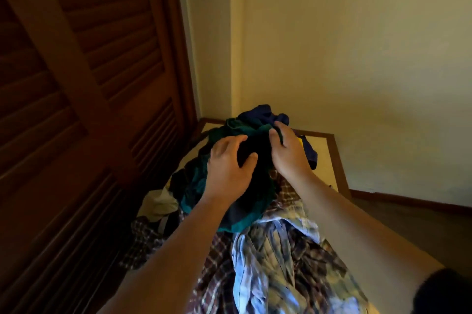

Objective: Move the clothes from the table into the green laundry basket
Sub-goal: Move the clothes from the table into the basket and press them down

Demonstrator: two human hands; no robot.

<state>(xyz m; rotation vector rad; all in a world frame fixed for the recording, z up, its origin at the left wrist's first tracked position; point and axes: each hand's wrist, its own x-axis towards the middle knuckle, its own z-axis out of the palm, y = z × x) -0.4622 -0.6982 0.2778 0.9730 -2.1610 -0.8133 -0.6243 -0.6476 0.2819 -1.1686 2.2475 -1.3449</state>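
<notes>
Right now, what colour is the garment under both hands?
Teal with black; the garment shows best in the head view.

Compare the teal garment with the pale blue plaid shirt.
The teal garment is dark and plain; the pale blue plaid shirt is light and checked. The left hand and right hand grip the teal garment; the shirt lies loose nearer the camera. Both are crumpled.

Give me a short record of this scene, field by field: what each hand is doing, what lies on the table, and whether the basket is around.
left hand: left hand grips the dark teal garment on top of the pile
right hand: right hand pinches the same garment at its far side
other clothes: plaid shirts nearest; navy garment farthest; pale cloth at the left edge
table: table stands in the room's corner, beside louvred doors
green laundry basket: not in view
</notes>
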